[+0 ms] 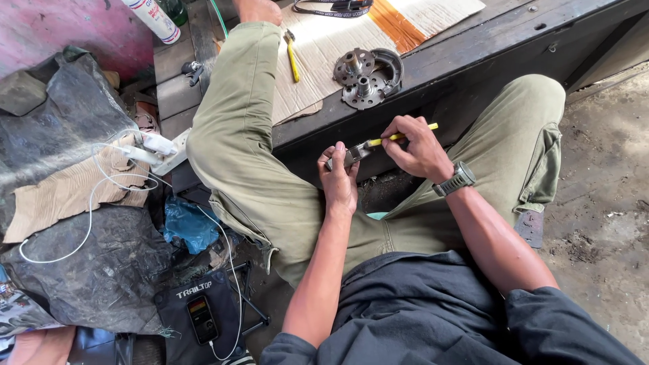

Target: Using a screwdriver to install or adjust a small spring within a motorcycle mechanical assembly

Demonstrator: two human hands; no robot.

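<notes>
**Small metal part worked between the knees**

A small metal part [351, 155] is pinched by the left hand [339, 184] above the lap. A yellow-handled tool [399, 136] is gripped by the right hand [416, 147], its tip apparently touching the part. Two hubs [362, 78] lie on cardboard [318, 47].

This is a rough repair workshop, open to a dirt floor [602, 223]. A dark, worn wooden desk [473, 61] carries greasy metal wheel hubs [362, 78] on a sheet of cardboard [318, 54], with a yellow-handled tool [292, 57] just left of the hubs. Further left of the desk lie black plastic sheets [61, 128], a spray can [154, 19] and a power strip with white cables [162, 152].
</notes>
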